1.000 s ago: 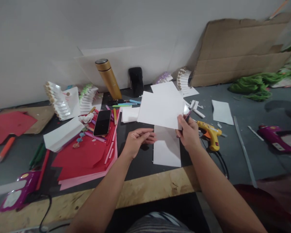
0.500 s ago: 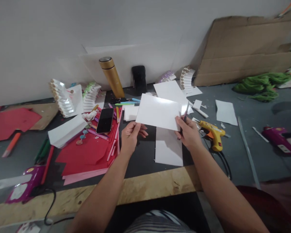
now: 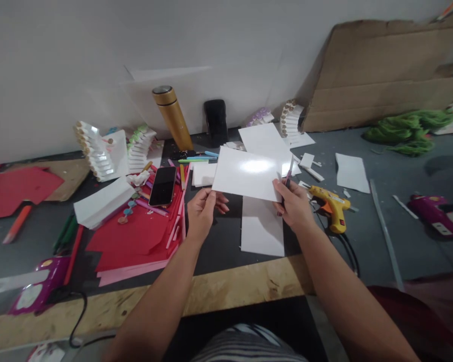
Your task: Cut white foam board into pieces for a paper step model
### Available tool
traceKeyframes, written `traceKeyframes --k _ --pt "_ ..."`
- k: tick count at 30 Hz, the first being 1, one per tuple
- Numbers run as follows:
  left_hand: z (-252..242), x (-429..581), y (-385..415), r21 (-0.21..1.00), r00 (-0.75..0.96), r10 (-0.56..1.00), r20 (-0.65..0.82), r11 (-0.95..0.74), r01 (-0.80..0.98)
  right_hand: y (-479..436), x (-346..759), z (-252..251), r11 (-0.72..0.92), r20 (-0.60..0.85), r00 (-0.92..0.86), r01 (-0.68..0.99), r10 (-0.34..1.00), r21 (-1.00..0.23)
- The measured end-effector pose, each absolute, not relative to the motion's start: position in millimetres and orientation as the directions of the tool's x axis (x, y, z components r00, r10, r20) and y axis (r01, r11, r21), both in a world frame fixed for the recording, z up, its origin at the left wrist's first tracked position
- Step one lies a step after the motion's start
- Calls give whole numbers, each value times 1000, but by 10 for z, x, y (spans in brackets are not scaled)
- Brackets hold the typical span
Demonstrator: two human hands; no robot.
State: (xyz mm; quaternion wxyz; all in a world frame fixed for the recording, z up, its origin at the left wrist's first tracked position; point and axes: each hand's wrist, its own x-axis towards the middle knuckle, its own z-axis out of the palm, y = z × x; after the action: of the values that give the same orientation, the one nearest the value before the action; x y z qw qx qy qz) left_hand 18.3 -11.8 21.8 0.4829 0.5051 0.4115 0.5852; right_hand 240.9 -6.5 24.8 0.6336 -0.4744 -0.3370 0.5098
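White card (image 3: pixel 245 173) is being pinched by your left fingers (image 3: pixel 210 199) and right fingers (image 3: pixel 281 188); right-held pointed tool (image 3: pixel 289 172) could be nicking it.

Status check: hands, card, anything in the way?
Left grip: pinching white card's near-left corner. Right grip: card's right end plus slim tool. Card held above table. Yellow glue gun close beside right grip.

no legible lettering or numbers — no readable brands, signs
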Motion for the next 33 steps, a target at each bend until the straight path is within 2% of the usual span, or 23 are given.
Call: traceKeyframes --k 8,12,16,21,23,25,28,30,33 --pt "182 161 -69 980 -126 990 65 -87 -179 -55 2422 199 146 46 347 -268 937 -952" --pt "176 138 -26 974 -162 987 23 -59 -220 -28 2496 249 110 -29 380 -339 925 -934" --pt "124 141 4 972 -100 995 24 -46 -231 -14 2531 288 -42 -177 301 -407 937 -912" --pt "146 157 27 898 48 999 -20 39 -439 -26 2498 302 2 -127 326 -369 937 -929" --pt "178 173 26 856 114 992 -44 97 -509 -47 2459 295 -12 -122 289 -356 949 -934" --pt "190 198 18 832 139 989 -46 115 -543 -78 2401 277 -91 -163 186 -344 969 -935" --pt "158 221 13 839 87 992 -89 122 -530 -121 2315 246 -236 -237 -35 -310 971 -921" --pt "128 202 30 839 29 993 -118 115 -532 -127 2300 238 -292 -270 -116 -279 956 -915" --pt "107 128 78 859 -56 992 -113 69 -508 -97 2375 259 -214 -227 15 -276 974 -937"
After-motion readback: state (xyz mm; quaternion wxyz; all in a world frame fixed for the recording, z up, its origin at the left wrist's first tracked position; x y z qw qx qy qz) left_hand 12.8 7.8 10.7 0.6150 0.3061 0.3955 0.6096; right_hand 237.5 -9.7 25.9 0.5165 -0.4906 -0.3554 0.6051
